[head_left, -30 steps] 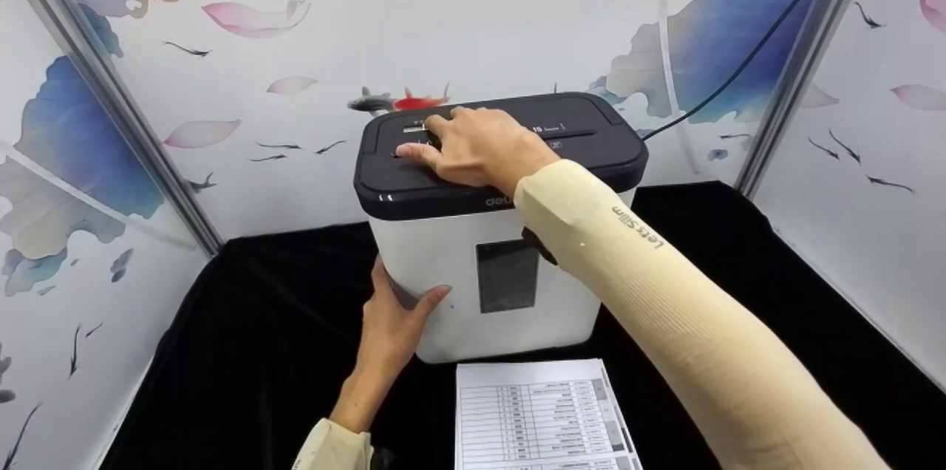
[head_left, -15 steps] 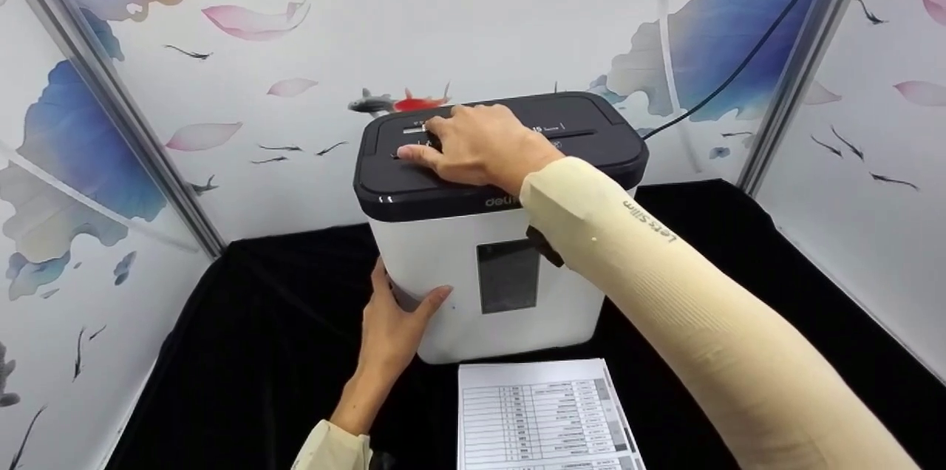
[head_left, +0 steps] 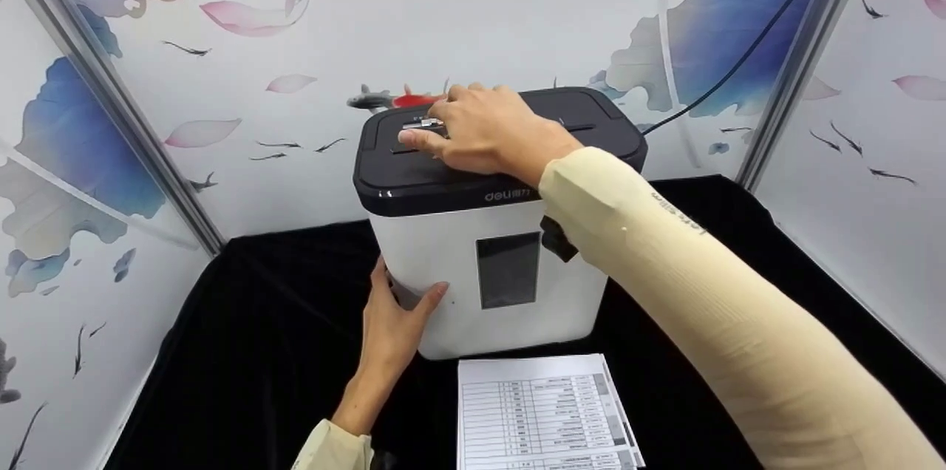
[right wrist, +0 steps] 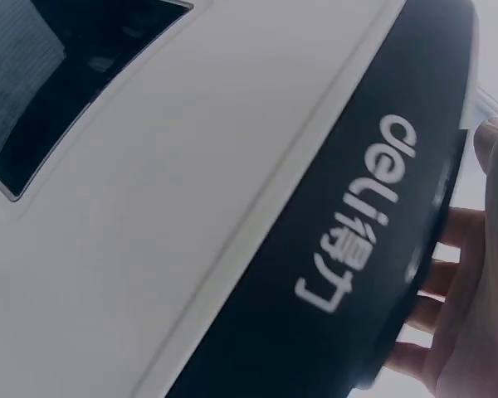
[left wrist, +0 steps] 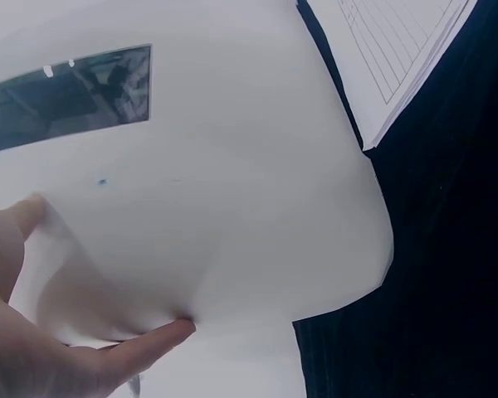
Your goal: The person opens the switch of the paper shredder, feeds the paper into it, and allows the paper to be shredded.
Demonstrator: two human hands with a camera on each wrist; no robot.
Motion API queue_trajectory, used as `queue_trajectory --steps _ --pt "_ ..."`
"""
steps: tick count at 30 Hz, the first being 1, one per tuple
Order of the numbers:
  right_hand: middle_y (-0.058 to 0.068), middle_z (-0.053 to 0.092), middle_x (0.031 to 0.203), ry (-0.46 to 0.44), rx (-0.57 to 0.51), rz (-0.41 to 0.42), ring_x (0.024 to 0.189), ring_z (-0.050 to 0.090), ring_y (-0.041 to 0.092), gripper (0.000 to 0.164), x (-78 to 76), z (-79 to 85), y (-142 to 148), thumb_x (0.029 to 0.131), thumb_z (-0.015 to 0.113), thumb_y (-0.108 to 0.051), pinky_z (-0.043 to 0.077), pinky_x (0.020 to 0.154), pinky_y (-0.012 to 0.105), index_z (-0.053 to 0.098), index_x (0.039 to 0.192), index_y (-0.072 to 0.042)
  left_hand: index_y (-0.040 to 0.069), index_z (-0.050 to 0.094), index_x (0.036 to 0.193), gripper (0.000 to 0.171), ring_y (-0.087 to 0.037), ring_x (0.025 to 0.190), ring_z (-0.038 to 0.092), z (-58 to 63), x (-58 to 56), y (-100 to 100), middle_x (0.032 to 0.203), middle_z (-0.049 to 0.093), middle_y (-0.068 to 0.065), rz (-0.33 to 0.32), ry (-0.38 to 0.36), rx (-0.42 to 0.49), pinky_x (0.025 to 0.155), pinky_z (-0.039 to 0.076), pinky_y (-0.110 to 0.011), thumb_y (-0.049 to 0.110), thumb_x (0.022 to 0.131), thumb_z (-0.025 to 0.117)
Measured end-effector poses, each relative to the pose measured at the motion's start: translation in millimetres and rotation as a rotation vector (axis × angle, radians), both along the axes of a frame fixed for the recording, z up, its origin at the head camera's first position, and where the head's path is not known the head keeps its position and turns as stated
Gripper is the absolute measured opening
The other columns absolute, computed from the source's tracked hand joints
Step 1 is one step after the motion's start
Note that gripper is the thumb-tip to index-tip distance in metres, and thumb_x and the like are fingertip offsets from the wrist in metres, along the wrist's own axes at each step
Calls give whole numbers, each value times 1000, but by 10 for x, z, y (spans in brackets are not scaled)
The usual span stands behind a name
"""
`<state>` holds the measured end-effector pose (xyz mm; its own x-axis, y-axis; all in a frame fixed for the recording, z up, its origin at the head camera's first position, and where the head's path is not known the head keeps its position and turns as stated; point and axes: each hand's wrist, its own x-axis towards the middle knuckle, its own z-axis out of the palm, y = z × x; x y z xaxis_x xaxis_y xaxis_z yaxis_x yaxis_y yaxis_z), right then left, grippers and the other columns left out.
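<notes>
The paper shredder (head_left: 436,256) stands mid-scene, its black top (head_left: 395,171) seated. The left hand (head_left: 392,326) spreads thumb and fingers against its left side; the right hand (head_left: 491,126) arches over the top, any pinch hidden. Work there seems unfinished; printed sheets (head_left: 532,411) lie near, untouched.

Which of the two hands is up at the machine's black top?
The right hand, its thumb spread over the black top; the left hand is lower, against the white body.

Metal posts (head_left: 111,93) frame painted walls (head_left: 355,12) above black cloth (head_left: 244,352).
</notes>
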<state>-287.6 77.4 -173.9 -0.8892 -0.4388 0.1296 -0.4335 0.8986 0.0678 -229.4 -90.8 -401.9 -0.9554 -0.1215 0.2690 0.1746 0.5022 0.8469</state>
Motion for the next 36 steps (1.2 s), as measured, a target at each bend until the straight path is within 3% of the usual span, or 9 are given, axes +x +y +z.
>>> queue_trajectory --steps 9,18,27,31,36 --pt "9 41 138 14 -42 1 132 35 27 83 68 3 202 82 12 -77 24 110 51 33 142 -24 12 29 142 82 -32 118 51 5 115 -67 136 44 -12 -12 34 44 89 51 -44 47 78 68" --pt "6 44 135 87 -152 51 129 37 26 77 233 -16 384 85 18 -74 26 109 49 44 136 -23 15 37 136 69 -26 118 51 37 243 -84 133 44 -7 18 84 79 88 51 -42 41 80 68" --pt "-1 47 131 174 -384 164 127 37 19 60 442 -207 516 90 29 -64 28 103 43 51 129 -24 13 37 136 69 -31 119 48 82 399 -37 135 41 -10 -4 115 41 92 48 -46 33 80 71" --pt "0 49 128 257 -442 198 124 39 19 53 517 -279 572 92 35 -58 30 100 41 53 127 -23 14 38 136 68 -31 120 48 106 457 -11 135 41 -9 -11 114 42 93 48 -46 32 79 71" --pt "0 47 129 272 -480 212 122 39 18 51 626 -363 646 92 39 -55 30 99 43 52 128 -22 15 37 137 69 -29 122 46 122 512 -10 136 41 -7 -26 93 48 94 47 -45 32 79 72"
